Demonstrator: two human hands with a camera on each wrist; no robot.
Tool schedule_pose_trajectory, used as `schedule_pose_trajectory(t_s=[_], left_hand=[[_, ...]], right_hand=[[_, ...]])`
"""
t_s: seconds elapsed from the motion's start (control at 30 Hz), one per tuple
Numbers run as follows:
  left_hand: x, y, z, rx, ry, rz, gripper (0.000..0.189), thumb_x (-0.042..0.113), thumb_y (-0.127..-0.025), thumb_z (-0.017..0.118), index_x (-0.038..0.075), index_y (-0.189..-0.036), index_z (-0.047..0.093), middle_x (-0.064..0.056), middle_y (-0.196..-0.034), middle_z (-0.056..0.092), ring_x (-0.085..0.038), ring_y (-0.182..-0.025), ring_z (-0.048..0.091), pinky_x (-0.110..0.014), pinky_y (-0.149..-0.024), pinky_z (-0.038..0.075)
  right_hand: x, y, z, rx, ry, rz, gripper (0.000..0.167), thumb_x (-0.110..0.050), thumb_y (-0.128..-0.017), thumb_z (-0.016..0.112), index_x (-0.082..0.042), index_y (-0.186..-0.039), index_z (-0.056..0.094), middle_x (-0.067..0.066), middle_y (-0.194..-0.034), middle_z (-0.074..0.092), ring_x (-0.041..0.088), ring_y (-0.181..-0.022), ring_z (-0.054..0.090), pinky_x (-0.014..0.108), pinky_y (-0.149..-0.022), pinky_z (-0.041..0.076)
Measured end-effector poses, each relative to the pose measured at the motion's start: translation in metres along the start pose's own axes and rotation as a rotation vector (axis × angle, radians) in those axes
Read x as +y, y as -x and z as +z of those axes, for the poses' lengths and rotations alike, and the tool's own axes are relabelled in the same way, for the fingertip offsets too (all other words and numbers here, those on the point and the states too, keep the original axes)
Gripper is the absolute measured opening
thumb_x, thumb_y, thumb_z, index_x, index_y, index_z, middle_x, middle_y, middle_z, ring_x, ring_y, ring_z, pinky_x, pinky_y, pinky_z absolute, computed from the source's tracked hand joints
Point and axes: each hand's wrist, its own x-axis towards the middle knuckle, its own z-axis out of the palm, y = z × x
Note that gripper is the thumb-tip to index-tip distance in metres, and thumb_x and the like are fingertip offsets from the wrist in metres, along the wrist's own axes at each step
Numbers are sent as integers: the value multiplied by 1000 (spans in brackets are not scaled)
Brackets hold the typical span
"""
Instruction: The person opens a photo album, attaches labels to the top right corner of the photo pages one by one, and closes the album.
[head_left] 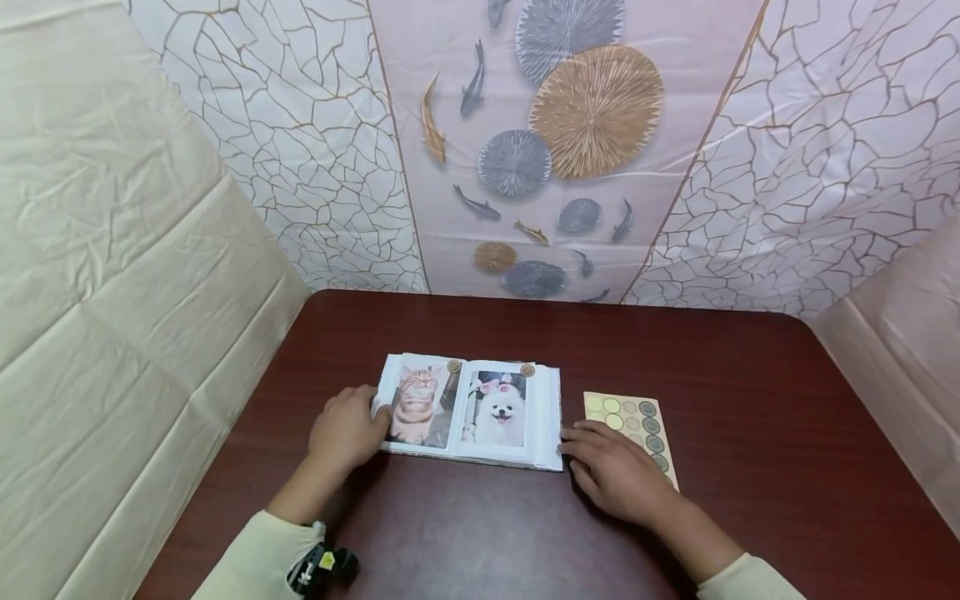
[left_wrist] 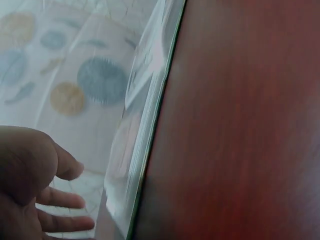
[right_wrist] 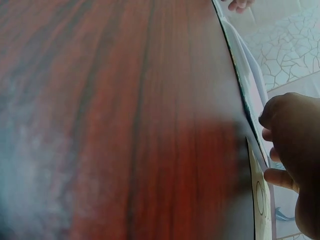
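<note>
A photo album (head_left: 493, 454) lies spread on the table, with a cat photo (head_left: 416, 408) on its left page and a white dog photo (head_left: 498, 412) on its right. Each page bears a small round sticker (head_left: 453, 367) near the top. My left hand (head_left: 347, 429) is at the album's left edge, its fingers loosely extended. At the album's lower right corner are the fingertips of my right hand (head_left: 618, 471), which also covers part of a sheet of round stickers (head_left: 647, 408). Both wrist views show the album's edge (left_wrist: 145, 125) beside relaxed fingers, with nothing gripped.
The dark red-brown table (head_left: 480, 533) reaches back to a patterned cloth (head_left: 525, 167). Pale cloth walls (head_left: 112, 275) stand along both sides. A black device (head_left: 322, 569) is strapped at my left wrist.
</note>
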Motion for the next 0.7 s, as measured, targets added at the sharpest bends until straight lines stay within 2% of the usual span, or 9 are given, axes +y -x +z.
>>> schedule_pose_trajectory(t_s=[0.3,0.43,0.7], left_hand=[[-17,-43,-6,-31,30,30,40,24,-103,56,0,-133,64,-19,-122,66,-38,-110,63,-57,-85,53],[-21,-56,-3,-65,20,27,40,23,-103,53,1,-135,62,-20,-127,64,-38,-114,61,-57,-88,52],[-23,-75,3,-89,13,15,40,21,-104,51,1,-138,61,-22,-132,62,-41,-119,58,-58,-92,51]], right_hand=[[2,4,2,20,17,-22,24,-15,-88,75,-11,-112,76,4,-126,71,29,-124,60,45,-104,47],[2,5,4,28,19,-26,23,-16,-88,75,-13,-111,77,3,-126,71,28,-123,61,44,-103,48],[1,6,4,18,9,-15,21,-17,-89,74,-16,-110,77,0,-126,71,25,-124,60,42,-104,48]])
